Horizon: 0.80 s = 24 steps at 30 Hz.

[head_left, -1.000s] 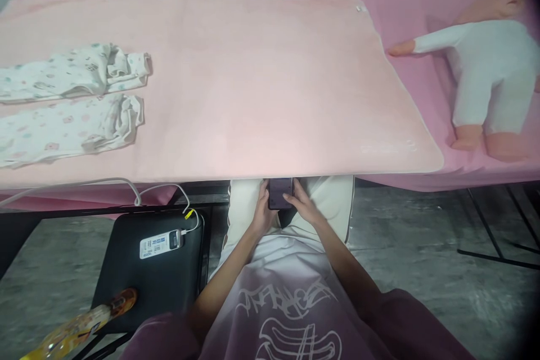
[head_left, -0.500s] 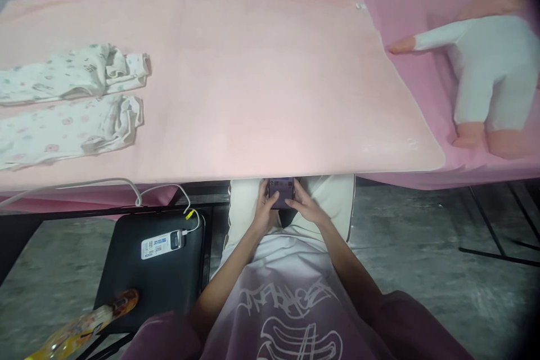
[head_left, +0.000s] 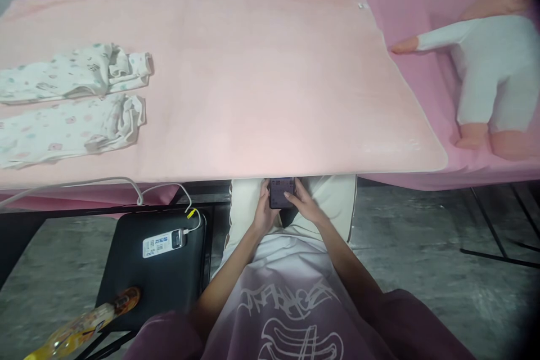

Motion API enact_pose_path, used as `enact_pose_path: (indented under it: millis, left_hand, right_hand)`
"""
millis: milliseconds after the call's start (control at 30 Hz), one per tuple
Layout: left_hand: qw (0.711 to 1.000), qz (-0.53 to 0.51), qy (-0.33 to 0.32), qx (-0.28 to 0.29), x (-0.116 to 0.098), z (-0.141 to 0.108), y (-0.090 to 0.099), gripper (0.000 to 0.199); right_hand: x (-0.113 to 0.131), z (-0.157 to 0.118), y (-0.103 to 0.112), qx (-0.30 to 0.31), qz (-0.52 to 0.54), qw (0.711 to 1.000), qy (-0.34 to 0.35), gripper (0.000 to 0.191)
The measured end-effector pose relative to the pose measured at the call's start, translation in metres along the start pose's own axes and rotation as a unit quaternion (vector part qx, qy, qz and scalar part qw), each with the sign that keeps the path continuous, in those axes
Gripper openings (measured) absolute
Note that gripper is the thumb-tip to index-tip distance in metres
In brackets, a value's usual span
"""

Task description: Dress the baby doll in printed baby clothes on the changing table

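Low in my lap, just under the table's front edge, a dark smartphone (head_left: 281, 194) is held upright between both hands, its screen lit. My left hand (head_left: 264, 211) wraps its left side, the thumb along the edge. From the other side my right hand (head_left: 307, 205) grips the phone, with the thumb lying over the screen. The phone's top end is close to the pink mat (head_left: 270, 90) on the table. Two folded, patterned baby garments, an upper one (head_left: 76, 74) and a lower one (head_left: 71, 130), lie on the mat at the left.
A baby doll (head_left: 489, 73) in white clothing lies on the pink cloth at the right. On a black stool (head_left: 156, 287) to my left are a white power bank (head_left: 163, 243) with a cable (head_left: 122, 180) and a drink bottle (head_left: 84, 326). Metal legs (head_left: 489, 225) stand at the right.
My left thumb has moved off the screen to the phone's left edge. My right thumb has shifted a little up the screen. Both hands still hold the phone.
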<state>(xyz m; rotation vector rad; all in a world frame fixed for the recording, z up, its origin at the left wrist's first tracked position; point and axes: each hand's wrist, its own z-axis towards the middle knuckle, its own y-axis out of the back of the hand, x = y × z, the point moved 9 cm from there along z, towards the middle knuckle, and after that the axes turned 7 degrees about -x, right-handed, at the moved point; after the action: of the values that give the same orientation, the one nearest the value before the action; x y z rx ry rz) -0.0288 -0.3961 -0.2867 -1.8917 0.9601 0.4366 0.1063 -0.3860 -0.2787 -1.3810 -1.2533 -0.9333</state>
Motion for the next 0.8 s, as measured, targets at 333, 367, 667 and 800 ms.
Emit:
enact_pose_path:
  millis: [333,367,667,800]
  left_hand:
    - [0.992,0.099,-0.067,-0.028,-0.009,0.002,-0.004,0.067]
    - [0.991,0.112,-0.074,-0.029,-0.011,0.001,-0.005,0.069]
    - [1.0,0.011,-0.002,-0.001,-0.003,0.0,-0.003,0.065]
    - [1.0,-0.007,0.001,-0.004,-0.001,0.0,0.0,0.062]
  right_hand:
    - [0.007,-0.003,-0.005,0.01,0.013,1.0,-0.005,0.099]
    - [0.007,-0.003,-0.005,0.014,0.015,1.0,-0.004,0.1]
    - [0.002,-0.008,-0.001,0.074,0.015,0.997,-0.009,0.104]
    - [0.0,-0.002,0.002,0.02,0.002,1.0,-0.006,0.09]
